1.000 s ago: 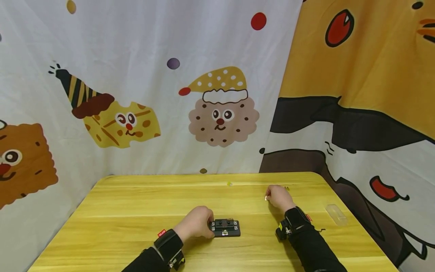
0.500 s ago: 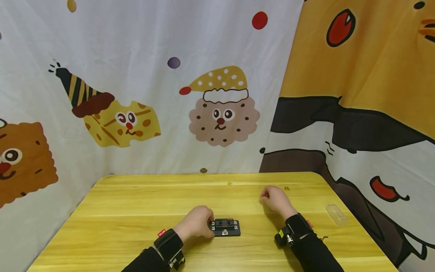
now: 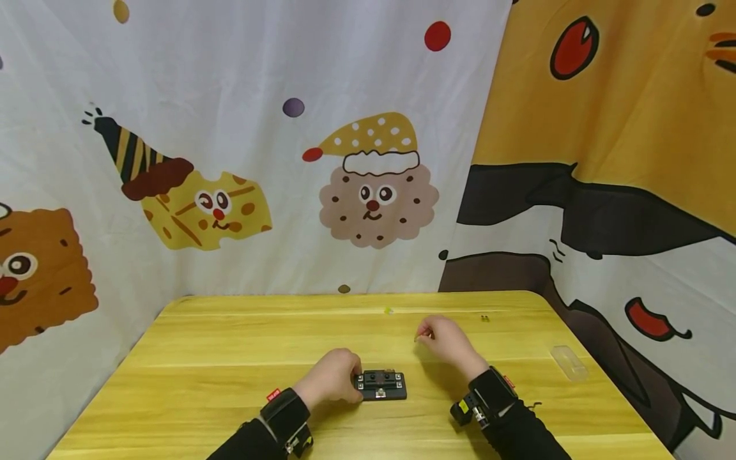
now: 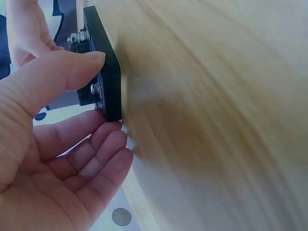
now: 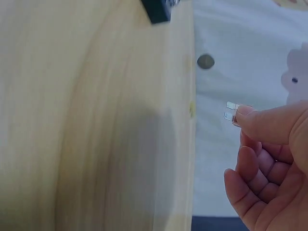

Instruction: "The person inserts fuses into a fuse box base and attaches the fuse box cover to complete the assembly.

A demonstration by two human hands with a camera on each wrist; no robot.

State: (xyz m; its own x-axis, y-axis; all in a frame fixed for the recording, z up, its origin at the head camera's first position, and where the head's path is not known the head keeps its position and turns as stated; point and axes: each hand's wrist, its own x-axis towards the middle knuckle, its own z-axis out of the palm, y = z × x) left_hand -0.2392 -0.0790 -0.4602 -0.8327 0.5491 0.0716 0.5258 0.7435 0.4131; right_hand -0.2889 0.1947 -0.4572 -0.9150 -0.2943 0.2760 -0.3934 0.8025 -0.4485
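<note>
A black terminal block (image 3: 381,385) with metal screws lies flat on the wooden table. My left hand (image 3: 330,377) holds its left end between thumb and fingers. In the left wrist view, the thumb presses on the black block (image 4: 112,82) near its edge while the other fingers curl below. To the upper right of the block, my right hand (image 3: 450,344) is raised over the table. It pinches a small clear blade fuse (image 5: 230,115) between thumb and forefinger, its two flat metal prongs pointing outward. The fuse is barely visible in the head view.
A clear plastic case (image 3: 569,363) lies at the table's right side. Small brownish pieces (image 3: 485,318) sit toward the back right, and a tiny yellow-green piece (image 3: 388,311) lies near the back edge. A printed curtain (image 3: 230,96) hangs behind the table (image 3: 230,332).
My right hand has moved left, toward the black block, carrying the fuse. The left hand and the block have stayed in place.
</note>
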